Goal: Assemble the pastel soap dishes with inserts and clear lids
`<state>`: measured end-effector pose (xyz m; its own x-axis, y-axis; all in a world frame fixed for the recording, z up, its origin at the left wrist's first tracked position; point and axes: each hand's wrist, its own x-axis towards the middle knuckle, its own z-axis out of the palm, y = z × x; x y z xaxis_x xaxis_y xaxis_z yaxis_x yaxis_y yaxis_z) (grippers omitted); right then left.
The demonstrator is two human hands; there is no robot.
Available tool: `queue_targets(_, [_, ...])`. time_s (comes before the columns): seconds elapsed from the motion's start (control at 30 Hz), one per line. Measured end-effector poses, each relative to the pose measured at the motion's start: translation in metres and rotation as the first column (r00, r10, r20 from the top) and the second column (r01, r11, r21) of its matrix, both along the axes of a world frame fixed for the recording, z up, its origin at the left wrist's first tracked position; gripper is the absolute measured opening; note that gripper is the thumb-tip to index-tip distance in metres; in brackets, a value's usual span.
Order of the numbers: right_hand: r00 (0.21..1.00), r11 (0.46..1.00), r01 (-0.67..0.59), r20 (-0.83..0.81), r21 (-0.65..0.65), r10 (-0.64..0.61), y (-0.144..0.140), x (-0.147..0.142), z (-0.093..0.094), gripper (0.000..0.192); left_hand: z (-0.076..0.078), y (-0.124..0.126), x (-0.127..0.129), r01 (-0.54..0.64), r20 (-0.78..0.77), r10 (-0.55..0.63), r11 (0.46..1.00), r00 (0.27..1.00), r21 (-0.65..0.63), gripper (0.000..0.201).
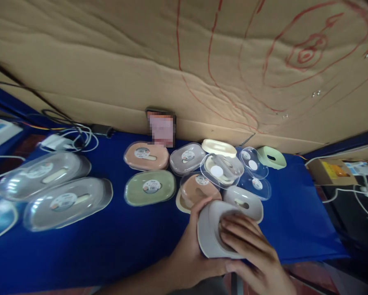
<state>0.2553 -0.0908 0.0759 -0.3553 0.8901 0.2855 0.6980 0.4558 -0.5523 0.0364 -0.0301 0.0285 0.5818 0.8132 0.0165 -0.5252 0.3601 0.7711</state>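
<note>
A pale grey rounded plastic box (pixel 209 235) with a recessed opening is tilted up between my hands, above the table's front edge. My left hand (pixel 191 254) wraps round its left side and underside, closed on it. The fingers of my right hand (pixel 251 241) bend into the opening and cover much of it, so their tips are hidden. Just behind are a peach box (pixel 199 188) under a clear cover and another grey box (pixel 248 203) with an oval slot.
On the blue cloth (pixel 135 246) are a green covered box (pixel 150 187), a peach one (pixel 150 157), several grey ones, cream pieces, loose clear covers (pixel 254 164) and a green box (pixel 271 157). Cables (pixel 79 137) lie back left. A cardboard wall (pixel 110 73) stands behind.
</note>
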Motion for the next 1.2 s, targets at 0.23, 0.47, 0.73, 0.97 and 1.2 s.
queue_targets(0.23, [0.892, 0.880, 0.437, -0.219, 0.186, -0.396, 0.007, 0.005, -0.010, 0.032, -0.009, -0.006, -0.002, -0.059, -0.103, 0.066, 0.996, 0.993, 0.066, 0.117])
queue_targets(0.47, [0.813, 0.822, 0.496, 0.182, 0.281, -0.553, 0.102, 0.075, -0.036, 0.039, -0.012, -0.005, -0.018, -0.065, -0.302, 0.147, 0.962, 0.942, 0.265, 0.109])
queue_targets(0.73, [0.992, 0.985, 0.089, 0.080, 0.148, -0.102, 0.043, 0.015, -0.012, 0.059, -0.007, -0.005, -0.011, -0.215, -0.229, 0.254, 0.959, 0.940, 0.183, 0.100])
queue_targets(0.97, [0.989, 0.948, 0.143, -0.024, 0.285, -0.143, 0.026, 0.006, -0.016, 0.057, 0.014, 0.027, -0.049, -0.084, -0.384, 0.417, 0.760, 0.824, 0.644, 0.111])
queue_targets(1.2, [0.909, 0.885, 0.377, 0.076, 0.273, -0.410, 0.099, 0.063, -0.039, 0.033, -0.013, 0.054, -0.143, 0.441, -0.501, 0.864, 0.430, 0.053, 0.788, 0.061])
